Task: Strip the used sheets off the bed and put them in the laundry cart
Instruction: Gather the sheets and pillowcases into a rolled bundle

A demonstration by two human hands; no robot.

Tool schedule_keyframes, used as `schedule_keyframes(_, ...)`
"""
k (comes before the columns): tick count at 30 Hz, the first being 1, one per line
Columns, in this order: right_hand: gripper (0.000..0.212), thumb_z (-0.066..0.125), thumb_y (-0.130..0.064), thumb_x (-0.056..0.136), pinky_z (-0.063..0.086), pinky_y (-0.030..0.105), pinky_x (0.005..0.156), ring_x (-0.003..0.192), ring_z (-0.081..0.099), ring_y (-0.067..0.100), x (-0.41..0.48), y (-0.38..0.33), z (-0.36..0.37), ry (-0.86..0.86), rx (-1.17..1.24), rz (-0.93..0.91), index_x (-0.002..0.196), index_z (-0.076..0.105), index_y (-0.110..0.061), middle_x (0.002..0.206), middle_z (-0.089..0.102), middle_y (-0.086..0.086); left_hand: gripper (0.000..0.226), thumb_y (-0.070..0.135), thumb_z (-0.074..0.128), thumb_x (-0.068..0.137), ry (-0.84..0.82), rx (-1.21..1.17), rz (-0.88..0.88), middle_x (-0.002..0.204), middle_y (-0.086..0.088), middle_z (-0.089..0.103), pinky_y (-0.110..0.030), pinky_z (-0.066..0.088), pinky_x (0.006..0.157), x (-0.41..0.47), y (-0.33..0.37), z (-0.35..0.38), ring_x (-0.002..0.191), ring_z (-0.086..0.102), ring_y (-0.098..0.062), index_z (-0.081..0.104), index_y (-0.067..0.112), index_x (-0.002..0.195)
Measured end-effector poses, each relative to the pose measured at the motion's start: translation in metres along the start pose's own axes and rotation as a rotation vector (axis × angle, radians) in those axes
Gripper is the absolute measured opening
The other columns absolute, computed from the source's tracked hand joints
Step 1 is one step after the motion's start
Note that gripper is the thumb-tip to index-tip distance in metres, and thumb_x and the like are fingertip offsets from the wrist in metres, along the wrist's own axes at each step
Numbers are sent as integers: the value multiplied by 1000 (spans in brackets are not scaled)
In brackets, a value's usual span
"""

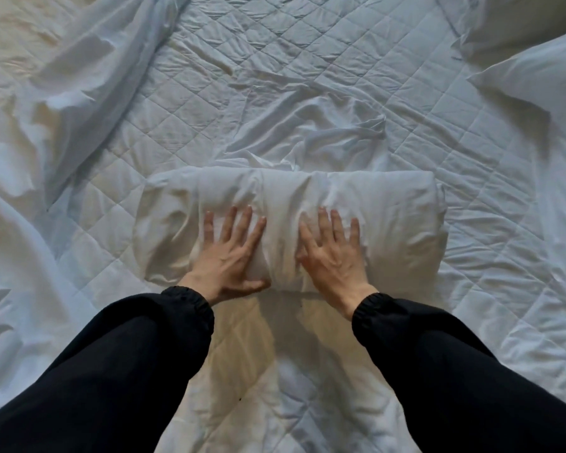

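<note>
White cotton fills the whole view: a quilted mattress pad (307, 44) covers the bed, and the bed's own edges lie outside the picture. A rolled bundle of white bedding (396, 217) lies crosswise directly under both hands. Its ends reach well past the outer side of each hand, and its near edge is level with the wrists.

The left hand (229, 253) lies flat on the roll with the fingers straight and spread, the palm pressing the cloth and the thumb tucked against the near edge. The right hand (334, 253) presses the same way just beside it, fingers splayed and pointing away from the person. A narrow ridge of cloth stands between the two hands. Neither hand curls round anything. Both are released and flat, and the fabric dimples under the fingertips.

Just beyond the fingertips a crumpled sheet (307, 125) trails from the roll across the pad. Far out past the left hand a loose sheet (89, 76) lies heaped in broad folds. Beyond and outward of the right hand, a pillow (543, 80) sits at the far corner.

The smoothest open stretch of pad lies on the near side of the wrists, between the black sleeves (111, 371).
</note>
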State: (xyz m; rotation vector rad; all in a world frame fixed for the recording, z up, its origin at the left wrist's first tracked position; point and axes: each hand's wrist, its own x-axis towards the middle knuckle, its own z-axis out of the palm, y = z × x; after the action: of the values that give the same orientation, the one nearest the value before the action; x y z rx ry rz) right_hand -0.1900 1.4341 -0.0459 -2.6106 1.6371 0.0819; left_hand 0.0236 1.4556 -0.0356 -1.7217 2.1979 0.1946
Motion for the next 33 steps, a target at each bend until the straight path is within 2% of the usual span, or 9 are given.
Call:
schedule_keyframes(2,100,69,-61,64,7,72,106,138,24,50,-13,6,12,-43,-54,-70,145,36,-12,150,27,31,129,79,53,65,-63,-9,-1,154,-10,-29,-67,-15,106,6,-1,3,140,-29,-32,-31,20,143)
schedule_keyframes(4,122,80,-59,54,0,72,106,141,12,50,-20,12,20,-118,-131,-97,150,20,-15,154,14,31,137,73,65,61,-78,-3,-6,154,-11,-29,-70,-11,106,9,0,5,141,-27,-33,-31,20,143)
schedule_keyframes(6,113,82,-34,66,4,73,104,141,13,50,-19,12,25,-150,-202,-66,150,9,-17,154,13,30,142,64,74,59,-76,1,-7,154,-13,-27,-72,-6,106,9,4,5,142,-23,-36,-33,21,141)
schedule_keyframes(8,92,69,-10,78,14,71,103,138,22,51,-14,5,24,-141,-209,-22,151,14,-18,152,20,30,144,53,79,60,-74,-17,-9,154,-14,-27,-74,-2,105,9,7,5,142,-21,-38,-41,27,136)
schedule_keyframes(10,78,56,0,85,19,67,105,137,25,51,-12,-3,21,-158,-175,2,151,18,-18,151,23,30,145,45,81,61,-75,-32,1,154,-15,-25,-76,1,104,9,9,3,142,-19,-40,-45,32,132)
schedule_keyframes(13,69,45,1,92,24,59,108,136,30,46,-13,-5,16,-181,-135,-7,151,14,-17,151,24,29,139,35,81,65,-90,-67,15,155,-16,-22,-76,3,102,7,11,0,143,-15,-42,-38,37,136)
schedule_keyframes(18,71,46,1,91,32,51,107,131,38,40,-17,-13,4,-210,-99,-6,150,14,-19,147,31,26,126,20,74,73,-114,-82,28,155,-14,-23,-74,11,104,-2,9,-3,143,-14,-41,-30,38,141)
schedule_keyframes(26,63,41,-4,93,36,49,105,126,45,40,-64,-32,3,-259,-30,13,150,18,-20,142,38,25,127,25,77,70,-109,-48,73,156,-13,-20,-74,14,104,-47,20,8,144,-10,-41,-28,39,141)
schedule_keyframes(33,58,42,-6,92,46,42,89,109,56,36,-114,-37,-11,-242,-2,-58,146,26,-20,123,53,17,125,27,76,68,-121,-92,59,157,-11,-16,-73,13,104,-93,46,14,145,-7,-38,-23,41,143)
